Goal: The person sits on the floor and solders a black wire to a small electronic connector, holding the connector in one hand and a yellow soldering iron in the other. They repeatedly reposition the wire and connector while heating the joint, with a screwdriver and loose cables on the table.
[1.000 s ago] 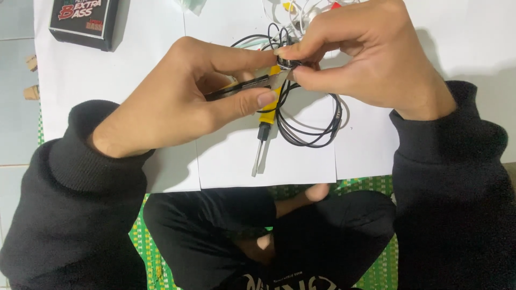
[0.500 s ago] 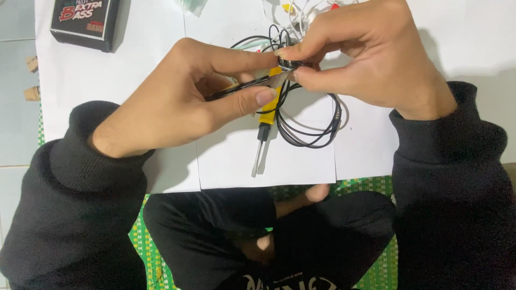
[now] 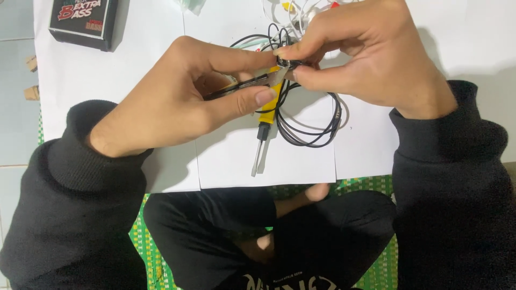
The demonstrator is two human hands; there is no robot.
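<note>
My left hand is closed on a thin dark tool, held between thumb and fingers with its tip pointing right. The tip meets a small dark part pinched between the thumb and fingers of my right hand. A black cable runs from that part and lies in a loose coil on the white paper under my hands. A yellow-handled screwdriver lies on the paper beneath the hands, its blade pointing toward me.
A black box sits at the top left on the paper. White cables with coloured plugs lie at the top edge. Two small wooden pieces rest on the floor at left. A green mat lies under my crossed legs.
</note>
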